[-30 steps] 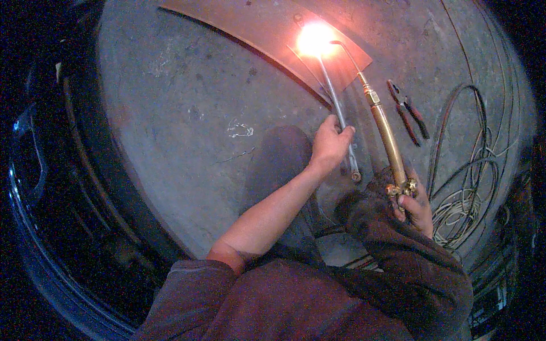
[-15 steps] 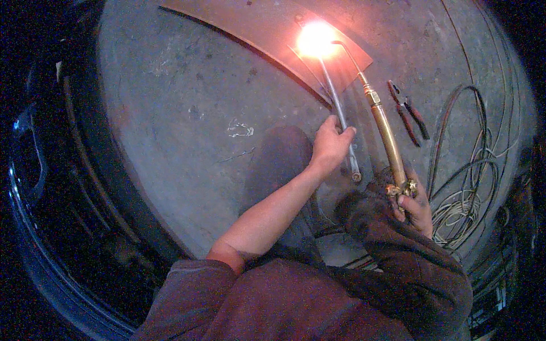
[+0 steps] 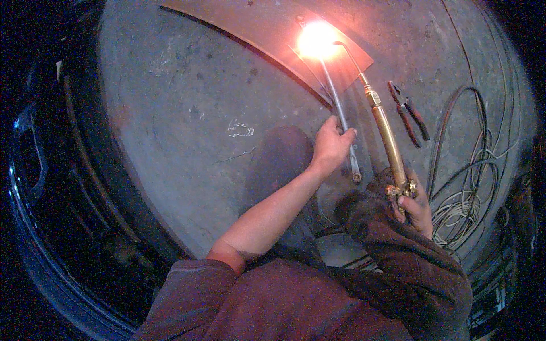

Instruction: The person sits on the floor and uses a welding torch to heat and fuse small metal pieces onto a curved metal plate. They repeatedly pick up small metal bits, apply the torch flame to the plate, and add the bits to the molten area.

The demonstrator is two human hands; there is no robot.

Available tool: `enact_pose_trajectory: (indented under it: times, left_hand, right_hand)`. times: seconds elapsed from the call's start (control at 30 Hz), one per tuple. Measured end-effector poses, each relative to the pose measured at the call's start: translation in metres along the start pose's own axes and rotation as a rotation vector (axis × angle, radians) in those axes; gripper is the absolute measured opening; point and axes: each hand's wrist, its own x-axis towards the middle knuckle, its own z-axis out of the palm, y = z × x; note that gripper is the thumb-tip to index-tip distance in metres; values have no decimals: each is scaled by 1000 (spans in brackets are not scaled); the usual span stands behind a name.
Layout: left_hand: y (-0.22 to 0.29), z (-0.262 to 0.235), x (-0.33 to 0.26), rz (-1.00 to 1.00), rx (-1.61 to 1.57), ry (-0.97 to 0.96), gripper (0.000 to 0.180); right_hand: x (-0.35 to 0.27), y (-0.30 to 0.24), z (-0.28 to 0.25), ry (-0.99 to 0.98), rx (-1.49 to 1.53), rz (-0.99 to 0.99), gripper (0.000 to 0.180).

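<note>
Head view: right hand [image 3: 414,206] clamped on brass torch [image 3: 387,133], left hand [image 3: 331,145] gripping metal rod [image 3: 340,111] just beside. Beyond, bright flame [image 3: 316,40] near edge of rusty sheet [image 3: 244,25]. Pliers [image 3: 408,112], coiled wire [image 3: 466,187] right; bare concrete floor [image 3: 170,102] left.

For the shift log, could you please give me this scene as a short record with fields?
Left hand: grips a thin metal rod
Right hand: holds the brass torch by its valve end
Flame: bright glow where torch tip and rod end meet on a rusty plate
Nearby: pliers and coiled wire on the concrete floor
</note>
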Motion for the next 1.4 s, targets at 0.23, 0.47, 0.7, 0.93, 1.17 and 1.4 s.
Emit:
enact_pose_trajectory:
  times: [0.23,0.47,0.7,0.93,1.17,1.4]
  left_hand:
    - [5,2,-3,25,31,2,35]
    - [3,2,-1,35,54,28,35]
    - [10,1,-6,19,36,21,34]
    - [9,1,-5,18,79,25,34]
    - [7,1,-6,5,57,19,32]
    - [2,-1,-3,24,51,25,33]
  right_hand:
    - [-1,1,-4,-1,-17,12,93]
    - [-3,1,-1,46,-17,10,90]
    - [-2,2,0,30,4,-9,87]
    - [-3,0,-3,-5,-22,-6,87]
    - [-4,4,-7,15,-23,11,87]
    - [-3,3,-6,27,-22,35,90]
